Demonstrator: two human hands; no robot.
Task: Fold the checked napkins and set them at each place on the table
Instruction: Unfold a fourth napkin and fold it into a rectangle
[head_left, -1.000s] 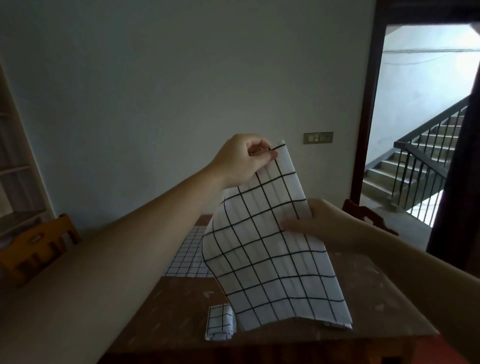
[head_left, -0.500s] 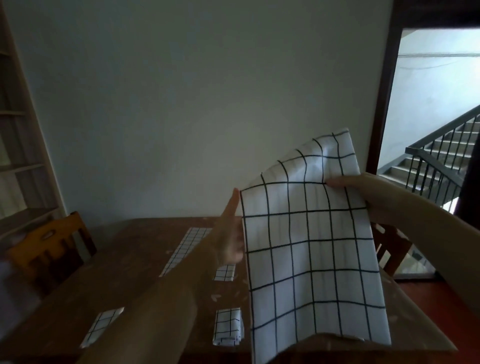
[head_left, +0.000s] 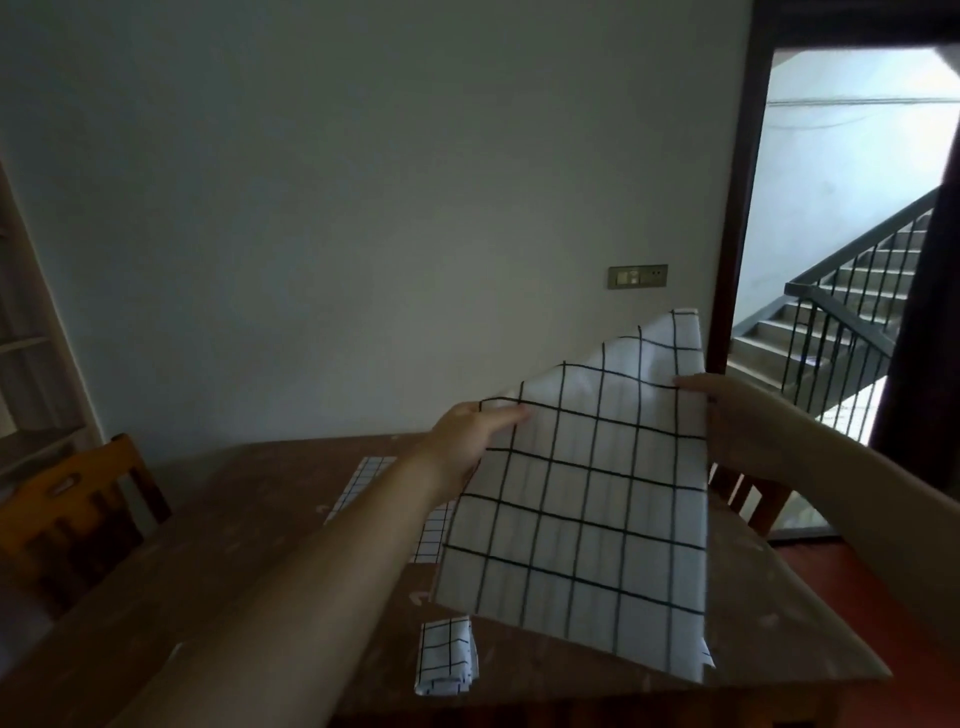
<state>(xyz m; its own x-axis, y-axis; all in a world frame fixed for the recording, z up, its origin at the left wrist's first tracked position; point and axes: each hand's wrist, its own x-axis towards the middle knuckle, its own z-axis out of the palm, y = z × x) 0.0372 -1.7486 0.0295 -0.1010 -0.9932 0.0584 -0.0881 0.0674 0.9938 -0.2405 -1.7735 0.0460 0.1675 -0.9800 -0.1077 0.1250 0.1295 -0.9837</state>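
Two hands (head_left: 467, 441) (head_left: 737, 421), white black-gridded napkin (head_left: 587, 509), hanging unfolded, creased

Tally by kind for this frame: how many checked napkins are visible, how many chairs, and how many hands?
Checked napkins: 4 (held one, folded one, far one, one behind the forearm)
Chairs: 2 (left, right)
Hands: 2 (left, right)
Total: 8
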